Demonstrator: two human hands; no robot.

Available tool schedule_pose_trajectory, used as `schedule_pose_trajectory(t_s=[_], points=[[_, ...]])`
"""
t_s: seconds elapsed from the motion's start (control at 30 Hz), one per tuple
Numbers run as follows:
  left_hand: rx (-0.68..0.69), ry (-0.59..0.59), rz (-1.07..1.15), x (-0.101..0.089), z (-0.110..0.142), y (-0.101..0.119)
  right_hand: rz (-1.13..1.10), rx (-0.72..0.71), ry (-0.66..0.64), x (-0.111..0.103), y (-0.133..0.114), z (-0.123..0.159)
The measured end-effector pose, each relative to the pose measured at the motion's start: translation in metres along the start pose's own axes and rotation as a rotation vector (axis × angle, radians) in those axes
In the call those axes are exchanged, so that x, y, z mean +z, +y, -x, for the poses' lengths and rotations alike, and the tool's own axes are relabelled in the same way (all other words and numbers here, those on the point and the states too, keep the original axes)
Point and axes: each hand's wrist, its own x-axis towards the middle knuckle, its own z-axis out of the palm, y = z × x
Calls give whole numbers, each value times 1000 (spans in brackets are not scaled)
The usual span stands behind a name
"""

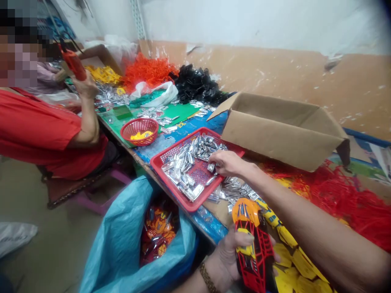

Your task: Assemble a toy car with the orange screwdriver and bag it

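Note:
My left hand (227, 254), with a patterned band at the wrist, grips a toy car body (255, 248) with an orange front, a red lattice frame and a yellow piece on its side. Over the right side of a red plastic tray (195, 206), my right hand (226, 162) has its fingers bent and pinched at a small shiny silver part (210, 167). Many similar silver parts (186, 162) lie heaped in the tray. More silver parts (236, 190) are scattered beside it, under my right forearm.
An open cardboard box (275, 134) stands behind the tray. A blue sack (119, 240) of orange and red pieces is below the table edge. Near a round red basket (140, 140), a co-worker in red (45, 126) holds an orange tool (74, 64). Yellow parts (293, 264) lie at right.

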Motion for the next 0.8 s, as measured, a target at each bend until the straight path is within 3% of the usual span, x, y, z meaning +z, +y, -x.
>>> schedule_pose_trajectory(t_s=[0.17, 0.3, 0.43, 0.57, 0.8], points=[[-49, 19, 19, -2, -3, -5, 91, 25, -203, 19, 8, -35], [-55, 5, -5, 6, 0, 0, 53, 37, -205, 24, 8, -39], [-34, 41, -16, 13, 3, 4, -130, 67, -50, 16, 8, -30], [5, 6, 34, 6, 1, 1, -469, 127, 177, 2, 7, -11], [21, -71, -29, -15, 0, -1, -1138, 250, 427, -3, -14, 67]])
